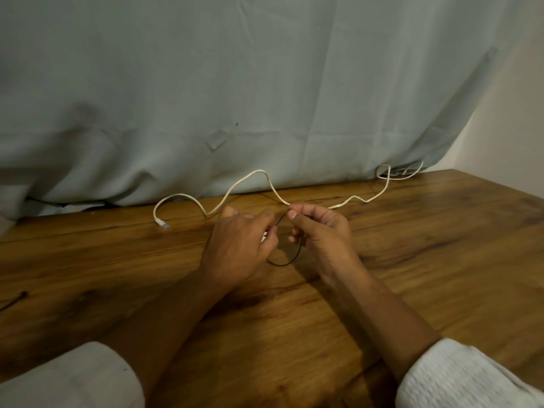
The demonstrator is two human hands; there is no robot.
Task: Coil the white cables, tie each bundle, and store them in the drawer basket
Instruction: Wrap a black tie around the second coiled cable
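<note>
Two sleeves (459, 376), left hand (240, 245), right hand (322, 234), one black tie (290, 262), one white cable (250, 175).

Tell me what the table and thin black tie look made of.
Table: wood or wood-look laminate, low sheen; streaky brown grain and dark knots show. Black tie: thin and pliable, hanging in a loop; perhaps coated wire or cord, too fine to tell.

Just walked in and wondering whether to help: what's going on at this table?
A person at the wooden table holds a thin black tie between both hands. The right hand pinches its upper part; the left hand curls round the other end, with something small and white, mostly hidden. A white cable lies uncoiled along the table's back, by the grey cloth. A second black tie lies at the left edge.
</note>
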